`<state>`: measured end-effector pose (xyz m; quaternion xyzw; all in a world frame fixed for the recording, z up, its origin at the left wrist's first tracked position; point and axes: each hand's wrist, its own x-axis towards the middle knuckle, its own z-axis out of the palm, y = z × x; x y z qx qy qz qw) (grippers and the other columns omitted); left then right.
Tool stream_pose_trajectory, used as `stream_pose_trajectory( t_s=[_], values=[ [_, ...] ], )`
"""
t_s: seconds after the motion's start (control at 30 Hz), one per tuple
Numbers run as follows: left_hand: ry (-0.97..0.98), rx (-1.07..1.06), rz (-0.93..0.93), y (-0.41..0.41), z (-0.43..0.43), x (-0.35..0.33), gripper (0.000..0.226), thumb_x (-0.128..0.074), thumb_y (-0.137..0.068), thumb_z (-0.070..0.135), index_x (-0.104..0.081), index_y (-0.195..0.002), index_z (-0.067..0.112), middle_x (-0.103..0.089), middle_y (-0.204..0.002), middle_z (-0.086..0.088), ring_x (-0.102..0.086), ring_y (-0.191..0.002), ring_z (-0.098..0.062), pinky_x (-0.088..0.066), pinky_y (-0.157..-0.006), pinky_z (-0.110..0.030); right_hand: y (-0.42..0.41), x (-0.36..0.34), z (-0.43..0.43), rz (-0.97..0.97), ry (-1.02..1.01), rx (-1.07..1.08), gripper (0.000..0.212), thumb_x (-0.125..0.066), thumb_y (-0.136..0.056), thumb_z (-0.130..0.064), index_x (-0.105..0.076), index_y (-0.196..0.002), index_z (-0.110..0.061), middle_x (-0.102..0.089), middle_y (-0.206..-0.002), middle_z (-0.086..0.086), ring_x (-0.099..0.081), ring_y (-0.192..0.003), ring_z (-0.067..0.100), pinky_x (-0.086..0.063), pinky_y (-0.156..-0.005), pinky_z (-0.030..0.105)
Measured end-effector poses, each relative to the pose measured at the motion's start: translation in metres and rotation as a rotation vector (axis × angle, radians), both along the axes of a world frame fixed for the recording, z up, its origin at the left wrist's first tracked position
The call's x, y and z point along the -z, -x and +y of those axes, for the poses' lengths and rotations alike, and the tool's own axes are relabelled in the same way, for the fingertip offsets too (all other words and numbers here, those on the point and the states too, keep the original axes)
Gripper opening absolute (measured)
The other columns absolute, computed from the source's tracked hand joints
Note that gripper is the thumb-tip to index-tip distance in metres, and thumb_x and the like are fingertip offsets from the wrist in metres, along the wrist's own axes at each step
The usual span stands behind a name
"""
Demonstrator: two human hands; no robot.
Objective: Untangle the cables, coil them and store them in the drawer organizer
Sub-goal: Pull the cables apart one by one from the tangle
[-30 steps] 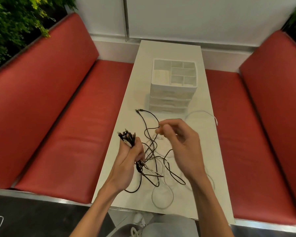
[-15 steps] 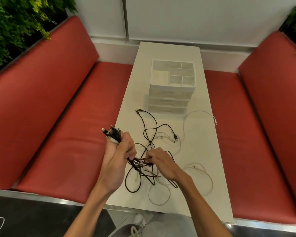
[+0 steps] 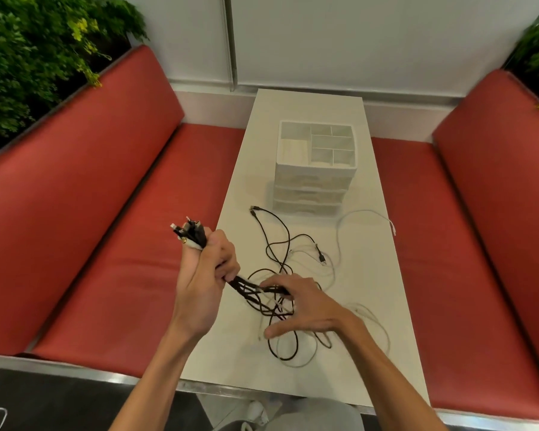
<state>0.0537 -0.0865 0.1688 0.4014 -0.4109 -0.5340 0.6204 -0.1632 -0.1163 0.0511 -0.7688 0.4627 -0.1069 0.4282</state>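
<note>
From the head camera we look down a narrow white table set between two red benches – one on the left, one on the right. The left hand is raised over the table's left edge, its fingers curled tight round a bundle of cables. Their plug ends stick up out of the fist, black and white together.

From under that fist the strands run down and to the right into a loose tangle on the near half of the table. The right hand lies across them, fingers spread and nearly straight, thumb held apart below – it grips nothing that we can see. This hand and its forearm cover part of the heap, so we cannot follow each strand through.

More cable sprawls on the tabletop between the hands and the white drawer organizer. A black lead ends just beside the organizer's lower left corner, and a second black plug lies near mid-table. A white lead curves out to the right edge.

The organizer stands upright at the middle of the table, well apart from both hands, its drawers pushed in and its top divided into open compartments. Behind it are a white wall and green plants above the left bench.
</note>
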Motion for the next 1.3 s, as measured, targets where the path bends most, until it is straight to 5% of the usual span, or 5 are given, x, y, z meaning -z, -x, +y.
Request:
stream_pose_trajectory(
  t_s=[0.17,0.77,1.0,1.17,1.3],
  values=[
    [0.016,0.062,0.091,0.013,-0.002,-0.015,0.025,-0.043,-0.108,0.025,-0.032,-0.086,0.019,-0.024,-0.076,0.001,-0.021,-0.062,-0.012,-0.031,-0.056,-0.023,-0.028,0.049,0.001,-0.037,0.296,0.166,0.033,-0.08,-0.086,-0.043,-0.048,-0.081,-0.043,-0.049,-0.077,-0.016,-0.043,-0.078,0.004,-0.041,-0.075,0.04],
    [-0.181,-0.062,-0.293,-0.032,-0.018,0.06,0.027,-0.043,-0.115,0.02,-0.035,-0.089,0.021,-0.02,-0.074,0.003,-0.016,-0.062,-0.013,-0.02,-0.05,-0.025,0.05,-0.068,-0.051,-0.196,0.373,0.427,0.037,-0.08,-0.098,-0.029,-0.053,-0.075,-0.019,-0.065,-0.066,-0.006,-0.054,-0.064,0.015,-0.043,-0.062,0.033],
    [-0.162,-0.024,-0.339,-0.006,-0.029,0.049,0.032,-0.056,-0.11,0.036,-0.037,-0.086,0.024,-0.026,-0.07,0.008,-0.022,-0.059,-0.013,-0.022,-0.052,-0.032,0.024,-0.134,-0.061,-0.226,0.555,0.283,0.036,-0.087,-0.092,-0.011,-0.055,-0.077,-0.003,-0.058,-0.061,-0.023,-0.061,-0.067,-0.012,-0.04,-0.064,0.008],
    [-0.015,0.113,-0.514,0.019,-0.032,0.019,0.035,-0.066,-0.097,0.051,-0.073,-0.112,0.019,-0.063,-0.07,0.021,-0.053,-0.061,-0.002,-0.04,-0.064,-0.017,0.006,-0.144,-0.063,-0.043,0.604,0.143,0.032,-0.073,-0.102,-0.039,-0.046,-0.099,-0.023,-0.05,-0.061,-0.014,-0.05,-0.059,0.008,-0.042,-0.056,0.026],
    [-0.039,0.267,-0.56,0.042,-0.034,0.006,0.045,-0.09,-0.08,0.044,-0.069,-0.112,0.02,-0.073,-0.08,0.016,-0.068,-0.073,0.0,-0.05,-0.067,-0.018,0.001,-0.134,-0.057,0.018,0.537,0.154,0.042,-0.072,-0.095,-0.006,-0.037,-0.109,-0.025,-0.055,-0.076,-0.01,-0.05,-0.067,0.015,-0.053,-0.063,0.041]
  ],
)
